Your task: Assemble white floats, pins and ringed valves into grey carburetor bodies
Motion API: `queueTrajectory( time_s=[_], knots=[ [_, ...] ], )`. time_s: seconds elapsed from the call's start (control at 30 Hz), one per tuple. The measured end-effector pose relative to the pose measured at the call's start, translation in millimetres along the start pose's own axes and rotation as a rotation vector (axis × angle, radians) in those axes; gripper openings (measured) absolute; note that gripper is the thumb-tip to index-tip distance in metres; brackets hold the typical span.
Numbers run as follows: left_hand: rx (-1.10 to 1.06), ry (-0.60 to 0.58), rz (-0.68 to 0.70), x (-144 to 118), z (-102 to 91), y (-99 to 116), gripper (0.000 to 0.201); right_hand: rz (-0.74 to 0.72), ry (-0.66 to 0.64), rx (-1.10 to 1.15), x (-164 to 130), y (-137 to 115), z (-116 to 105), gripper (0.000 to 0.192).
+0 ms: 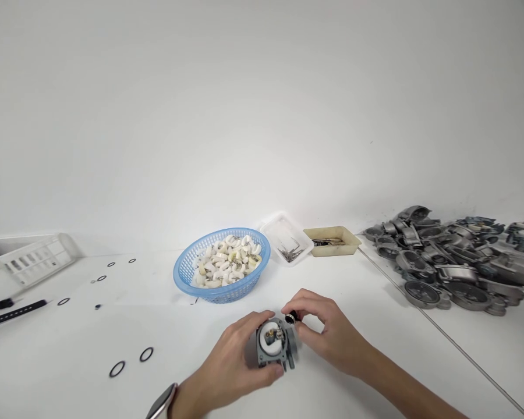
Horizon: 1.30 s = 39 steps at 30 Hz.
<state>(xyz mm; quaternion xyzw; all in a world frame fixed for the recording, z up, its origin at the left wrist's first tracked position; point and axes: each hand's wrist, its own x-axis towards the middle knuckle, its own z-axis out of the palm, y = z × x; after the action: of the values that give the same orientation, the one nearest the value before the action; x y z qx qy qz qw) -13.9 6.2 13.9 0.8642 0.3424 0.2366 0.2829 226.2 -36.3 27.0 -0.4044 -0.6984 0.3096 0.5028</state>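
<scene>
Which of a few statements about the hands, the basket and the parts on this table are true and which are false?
1. The left hand holds a grey metal part. True.
2. The right hand rests flat on the table, away from the part. False: its fingertips pinch a small dark piece at the part's top corner.
3. The blue basket holds white pieces. True.
4. The pile of metal castings lies to the left of the basket. False: it lies far to the right.
5. Black rings lie loose on the table to the left of the hands. True.
</scene>
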Motion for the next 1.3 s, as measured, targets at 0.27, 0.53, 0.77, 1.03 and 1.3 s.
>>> queueTrajectory(
  time_s=[0.27, 0.53, 0.77, 1.03, 1.3],
  knots=[
    [0.022, -0.004, -0.005, -6, 3.6, -10, 0.079, 0.261, -0.070, 0.287, 3, 2, -4, 0.025],
    [0.094, 0.022, -0.052, -7, 3.0, -9, 0.076, 0.295, -0.062, 0.316, 4, 3, -6, 0.025],
    [0.211, 0.081, -0.122, -7, 6.3, -12, 0.063, 0.271, -0.070, 0.181, 3, 4, -5, 0.024],
    [0.117, 0.016, -0.113, -4, -1.6, 2, 0.059, 0.139, -0.133, -0.152, 0, 13, -6, 0.038],
    [0.097, -0.035, -0.136, -1, -5.6, 12, 0.057, 0.271, -0.268, -0.024, 0, 18, -11, 0.029]
  ],
)
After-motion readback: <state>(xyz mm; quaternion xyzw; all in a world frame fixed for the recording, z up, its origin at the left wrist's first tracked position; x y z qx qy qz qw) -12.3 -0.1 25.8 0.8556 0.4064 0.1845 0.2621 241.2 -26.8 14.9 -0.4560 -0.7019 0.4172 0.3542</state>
